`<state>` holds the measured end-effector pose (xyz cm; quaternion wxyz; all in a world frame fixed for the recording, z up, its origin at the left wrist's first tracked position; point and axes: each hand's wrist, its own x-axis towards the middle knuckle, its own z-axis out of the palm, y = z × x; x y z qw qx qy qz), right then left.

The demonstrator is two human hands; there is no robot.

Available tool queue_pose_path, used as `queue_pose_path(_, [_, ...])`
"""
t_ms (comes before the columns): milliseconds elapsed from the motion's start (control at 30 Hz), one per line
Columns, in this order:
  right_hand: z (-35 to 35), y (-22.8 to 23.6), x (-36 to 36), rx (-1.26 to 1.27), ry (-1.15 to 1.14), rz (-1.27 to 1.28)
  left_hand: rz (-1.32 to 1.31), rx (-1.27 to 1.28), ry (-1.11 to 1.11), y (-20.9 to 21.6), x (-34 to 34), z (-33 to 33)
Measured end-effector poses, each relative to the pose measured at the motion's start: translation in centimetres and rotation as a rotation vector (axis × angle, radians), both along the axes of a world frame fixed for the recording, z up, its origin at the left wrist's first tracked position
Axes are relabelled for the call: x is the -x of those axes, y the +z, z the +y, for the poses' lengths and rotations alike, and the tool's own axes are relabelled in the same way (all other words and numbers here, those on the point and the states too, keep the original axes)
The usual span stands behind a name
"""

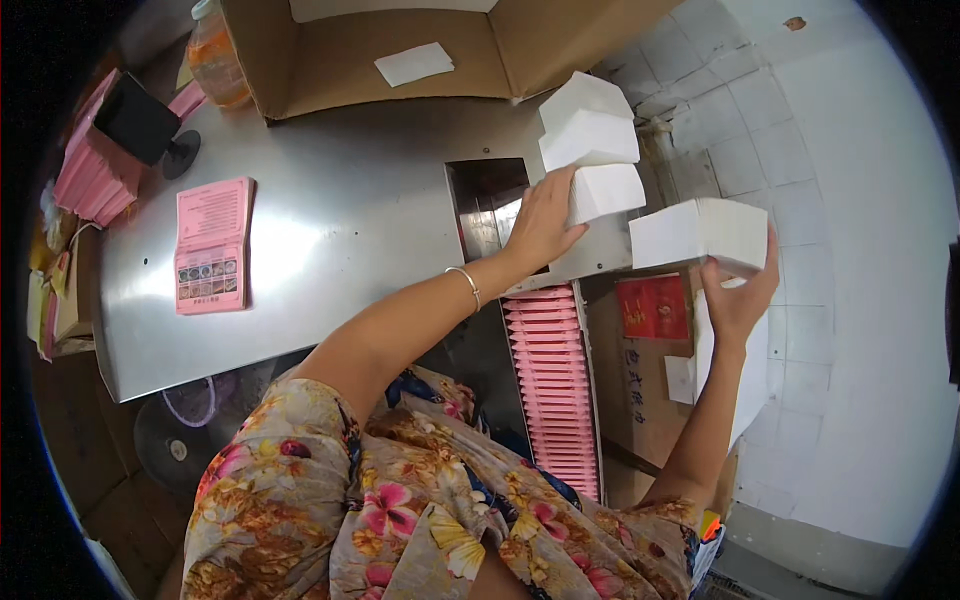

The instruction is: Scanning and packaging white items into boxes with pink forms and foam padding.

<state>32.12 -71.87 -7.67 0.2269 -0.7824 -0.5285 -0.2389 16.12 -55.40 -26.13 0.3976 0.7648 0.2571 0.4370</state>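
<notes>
My right hand (743, 292) grips a block of white paper (690, 230) by its lower right corner, the thumb underneath and the fingers along the right side. My left hand (545, 222) has its fingers stretched out against the left side of a smaller white paper stack (607, 193). Beyond that stack, another white paper stack (590, 125) stands at the right end of the steel table (330, 250). Left of these lies a rectangular opening (487, 200) in the tabletop, partly covered by my left hand. A long row of pink packets (548, 390) sits in a narrow channel below.
A cardboard box (400, 97) with a white slip (414, 64) stands at the back. On the table's left lies a pink printed pile (213, 245), near a black stand (138, 118) and an orange-tinted container (217, 60). A tiled wall (795, 220) bounds the right, above cardboard cartons (640, 390).
</notes>
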Motion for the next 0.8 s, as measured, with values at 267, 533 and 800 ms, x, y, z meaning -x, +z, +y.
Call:
queue_pose_path(267, [-0.8,-3.2,-0.1,-0.121,-0.036,-0.08,-0.034,-0.034,0.015,0.2,-1.1,3.2])
queue_pose_path(533, [3.8,-13.1,6.2,0.302,0.312,-0.05,-0.087,0.001,0.009,3.3,12.1,2.7])
queue_pose_path(800, [3.2,-11.6,6.7,0.329,0.388,0.023,0.664,-0.25,0.414,3.8,41.0,7.6])
